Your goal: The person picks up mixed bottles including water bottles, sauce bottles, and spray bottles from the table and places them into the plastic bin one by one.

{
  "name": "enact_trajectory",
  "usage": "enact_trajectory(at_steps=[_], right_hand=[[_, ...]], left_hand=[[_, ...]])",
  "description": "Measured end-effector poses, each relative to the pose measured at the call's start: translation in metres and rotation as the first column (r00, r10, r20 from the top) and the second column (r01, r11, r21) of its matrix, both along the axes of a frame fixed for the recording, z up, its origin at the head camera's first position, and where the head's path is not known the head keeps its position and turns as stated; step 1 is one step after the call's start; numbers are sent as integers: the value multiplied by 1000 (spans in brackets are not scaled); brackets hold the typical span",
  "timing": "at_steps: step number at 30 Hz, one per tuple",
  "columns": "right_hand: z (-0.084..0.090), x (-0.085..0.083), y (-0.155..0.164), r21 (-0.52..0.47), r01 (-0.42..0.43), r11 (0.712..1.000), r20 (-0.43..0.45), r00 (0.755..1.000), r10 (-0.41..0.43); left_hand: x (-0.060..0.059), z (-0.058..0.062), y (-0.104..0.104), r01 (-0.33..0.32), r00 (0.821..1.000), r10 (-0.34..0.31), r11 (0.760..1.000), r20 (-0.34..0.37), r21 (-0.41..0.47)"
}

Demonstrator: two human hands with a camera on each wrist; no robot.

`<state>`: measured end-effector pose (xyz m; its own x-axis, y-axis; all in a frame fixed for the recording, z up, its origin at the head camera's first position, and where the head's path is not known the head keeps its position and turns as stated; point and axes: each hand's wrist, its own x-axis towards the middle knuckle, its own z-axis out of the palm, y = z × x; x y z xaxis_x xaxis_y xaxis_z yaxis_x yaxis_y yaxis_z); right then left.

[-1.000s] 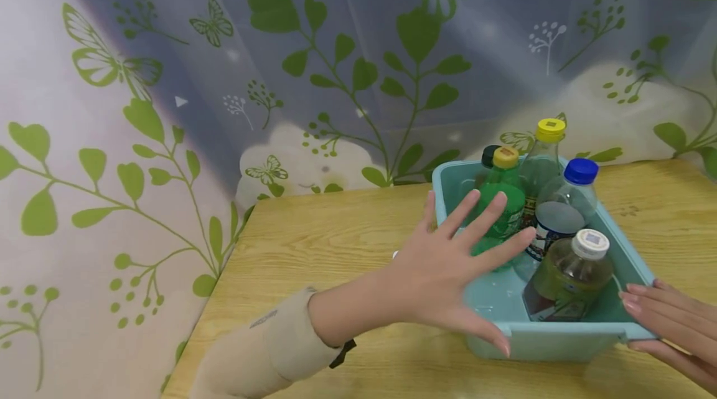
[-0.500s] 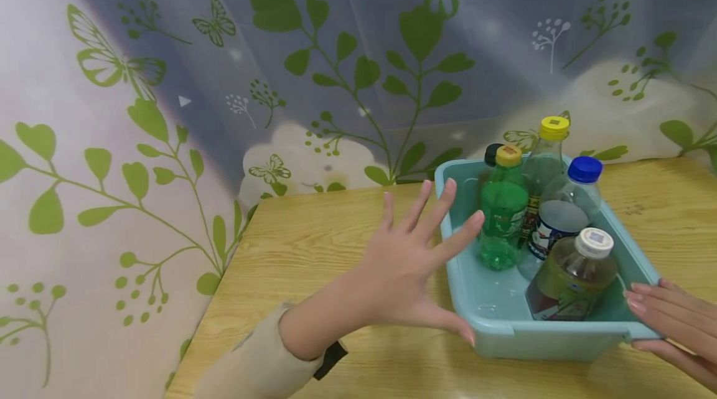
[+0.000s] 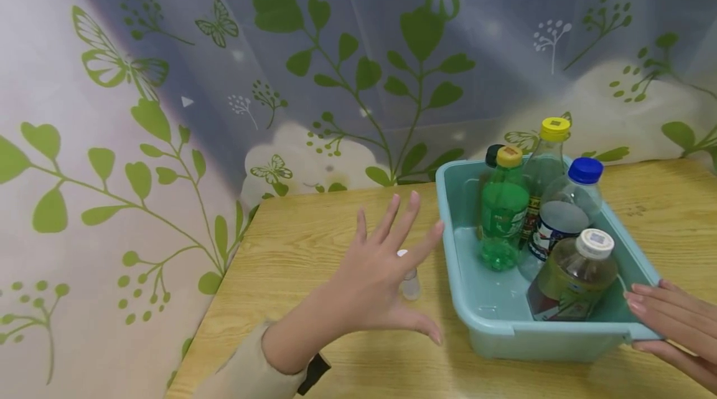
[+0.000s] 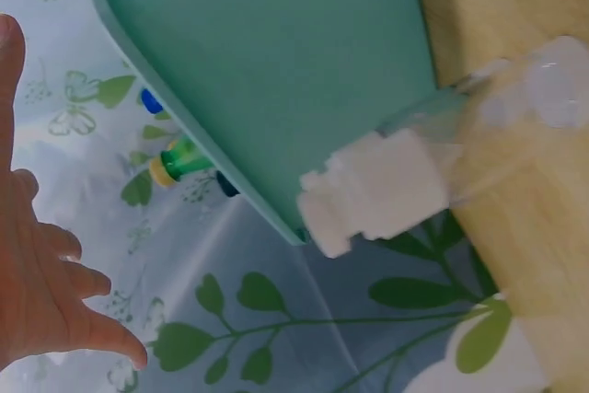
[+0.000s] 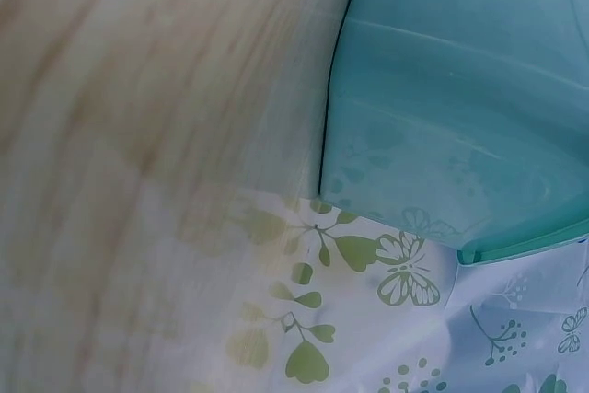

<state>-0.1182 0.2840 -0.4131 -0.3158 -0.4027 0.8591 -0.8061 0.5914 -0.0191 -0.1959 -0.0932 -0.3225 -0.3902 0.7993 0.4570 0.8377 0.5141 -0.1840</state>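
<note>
Wooden table (image 3: 313, 243), leaf-print curtain (image 3: 168, 106) behind, teal tub (image 3: 465, 287)

No legible text on bottle labels (image 3: 546, 234).

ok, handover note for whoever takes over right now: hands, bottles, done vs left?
Left hand: open, fingers spread, above the small white-capped bottle standing on the table, left of the teal bin; contact unclear.
Right hand: straight fingers on the bin's near right corner.
Done: five bottles stand upright in the bin, among them the green bottle.
Left: the small bottle is not in the bin.
</note>
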Motion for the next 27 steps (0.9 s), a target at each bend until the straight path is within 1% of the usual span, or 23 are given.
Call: enact_trajectory(at_steps=[3,9,11,16,21,24,27], right_hand=[[1,0,0,4,8,1000,6,1000,-8],[-2,-6,0,-33,-54,998,-10,999,53],[-4,-7,1,-48,-76,996,-16,997,75],[-5,-7,1,-58,-91,994,-30,996,89],[-5,-7,1,-58,-87,995,-31,996,86],[-5,-6,0,-54,-74,996,-26,997,73],[-4,-6,-1,-60,-79,995,-33,997,77]], left_hand=[[0,-9,-9,-15,999,15,1000,29,-4],[-1,-29,-26,-78,994,81,996,69,-43],[-2,-35,-30,-97,992,102,993,76,-60],[-6,-48,-40,-134,986,142,986,83,-97],[-8,-60,-46,-148,984,158,981,81,-126],[-9,-66,-50,-141,985,153,979,79,-147],[-9,-71,-53,-133,985,148,977,83,-165]])
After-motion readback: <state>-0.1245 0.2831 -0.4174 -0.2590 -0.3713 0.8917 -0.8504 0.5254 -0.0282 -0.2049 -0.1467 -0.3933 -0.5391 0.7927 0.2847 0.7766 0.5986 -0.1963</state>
